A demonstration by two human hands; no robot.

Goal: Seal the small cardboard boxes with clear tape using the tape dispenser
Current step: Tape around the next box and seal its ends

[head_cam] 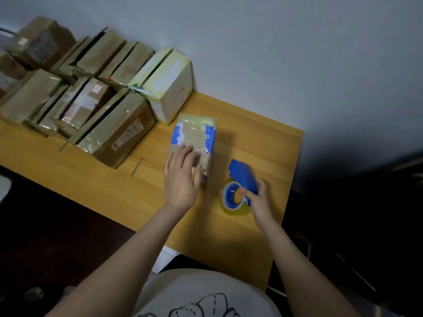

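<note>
Left hand point(182, 177) lies flat, fingers spread, pressing on the small taped box point(194, 143) mid-table, just in front of the white box point(170, 88). Right hand point(257, 197) grips the blue tape dispenser point(240, 181) beside it (roll resting on the wooden table point(263, 138)). Taped boxes point(80, 88) crowd the left.

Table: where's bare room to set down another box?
The wooden table is bare along its near edge, between the taped boxes and the left hand, and at its far right corner beyond the tape dispenser. The back left is crowded.
</note>
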